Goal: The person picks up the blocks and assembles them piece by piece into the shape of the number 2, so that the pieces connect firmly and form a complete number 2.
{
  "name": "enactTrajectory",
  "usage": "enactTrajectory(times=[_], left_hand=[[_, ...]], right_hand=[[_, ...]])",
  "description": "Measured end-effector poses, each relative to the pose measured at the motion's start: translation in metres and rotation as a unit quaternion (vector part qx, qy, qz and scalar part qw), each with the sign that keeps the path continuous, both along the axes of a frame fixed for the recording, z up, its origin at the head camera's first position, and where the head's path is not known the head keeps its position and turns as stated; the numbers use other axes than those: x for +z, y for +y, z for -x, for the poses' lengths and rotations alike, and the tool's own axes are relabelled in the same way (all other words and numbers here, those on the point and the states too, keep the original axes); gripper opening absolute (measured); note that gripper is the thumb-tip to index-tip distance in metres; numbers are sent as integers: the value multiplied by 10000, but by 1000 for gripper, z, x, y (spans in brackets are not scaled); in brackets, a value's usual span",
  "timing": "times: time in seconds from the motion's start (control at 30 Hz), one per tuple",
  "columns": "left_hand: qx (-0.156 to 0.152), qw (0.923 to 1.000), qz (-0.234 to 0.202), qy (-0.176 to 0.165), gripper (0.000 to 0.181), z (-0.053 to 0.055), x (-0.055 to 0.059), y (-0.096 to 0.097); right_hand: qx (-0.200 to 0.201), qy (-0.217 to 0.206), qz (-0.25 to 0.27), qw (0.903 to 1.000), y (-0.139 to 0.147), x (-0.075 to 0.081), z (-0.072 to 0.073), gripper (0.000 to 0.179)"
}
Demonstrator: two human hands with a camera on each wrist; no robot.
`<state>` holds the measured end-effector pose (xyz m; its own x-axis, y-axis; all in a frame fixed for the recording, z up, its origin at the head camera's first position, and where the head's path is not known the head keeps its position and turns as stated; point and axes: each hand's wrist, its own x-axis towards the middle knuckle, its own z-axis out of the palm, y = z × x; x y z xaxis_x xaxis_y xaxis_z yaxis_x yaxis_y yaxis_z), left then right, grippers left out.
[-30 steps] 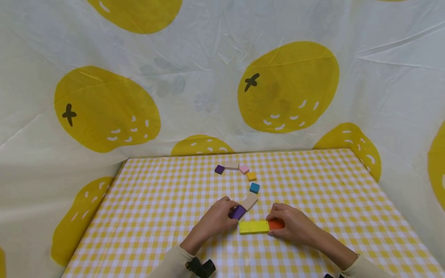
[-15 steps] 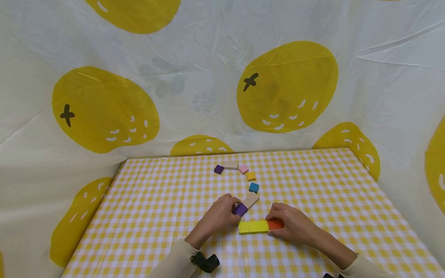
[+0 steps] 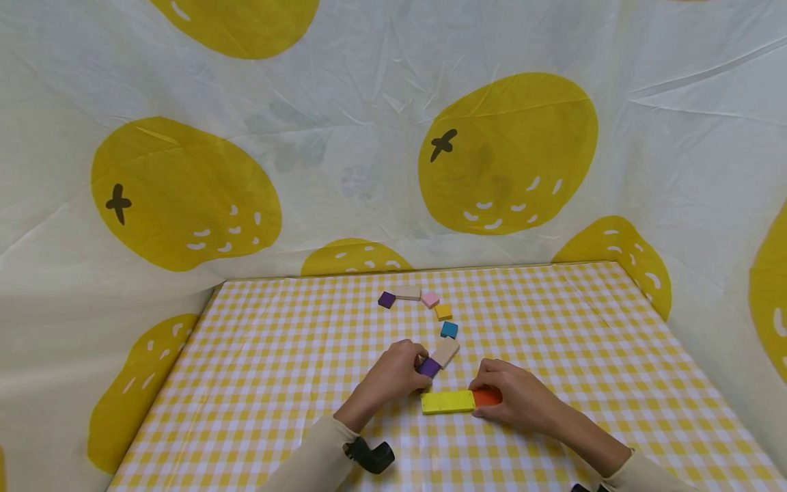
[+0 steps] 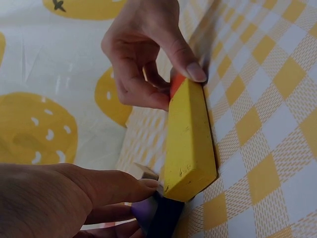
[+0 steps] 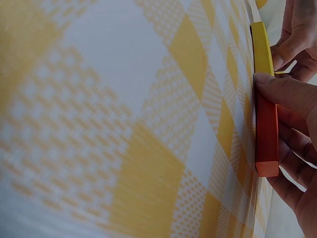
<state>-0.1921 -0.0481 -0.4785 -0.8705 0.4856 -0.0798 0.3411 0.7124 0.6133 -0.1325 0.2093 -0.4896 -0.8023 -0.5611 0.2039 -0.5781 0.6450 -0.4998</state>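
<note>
In the head view my left hand [image 3: 393, 374] pinches a purple block [image 3: 428, 368] between thumb and fingers. The block's far end meets a natural wood block [image 3: 445, 352] that lies slanted on the cloth. My right hand [image 3: 515, 396] grips an orange-red block [image 3: 488, 397], its thumb on the near side. Against that block's left end lies a long yellow block [image 3: 447, 402], and its left end is close to my left fingertips. The left wrist view shows the purple block [image 4: 146, 210] partly hidden by my left thumb, beside the yellow block's near end.
Beyond the wood block a curved row runs away from me: a teal block [image 3: 449, 330], an orange-yellow block [image 3: 443, 312], a pink block [image 3: 430, 300], another wood block [image 3: 408, 292] and a dark purple block [image 3: 387, 299]. A yellow-checked cloth [image 3: 277, 369] covers the table, with a fruit-print curtain [image 3: 356, 157] behind.
My left hand has slid the purple block a little right and away from me, and the wood block has shifted with it toward the teal block. My right hand stays in place.
</note>
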Motion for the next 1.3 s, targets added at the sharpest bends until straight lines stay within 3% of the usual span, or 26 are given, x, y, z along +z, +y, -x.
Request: enactTrajectory(times=[1.1,1.3], left_hand=[[-224,9994,-197,-146,39,9,-2,14],[-266,9994,-169,-155,39,9,-3,16]], right_hand=[[43,456,103,9989,0,-4,2,27],[-5,322,39,9995,0,-3,2,27]])
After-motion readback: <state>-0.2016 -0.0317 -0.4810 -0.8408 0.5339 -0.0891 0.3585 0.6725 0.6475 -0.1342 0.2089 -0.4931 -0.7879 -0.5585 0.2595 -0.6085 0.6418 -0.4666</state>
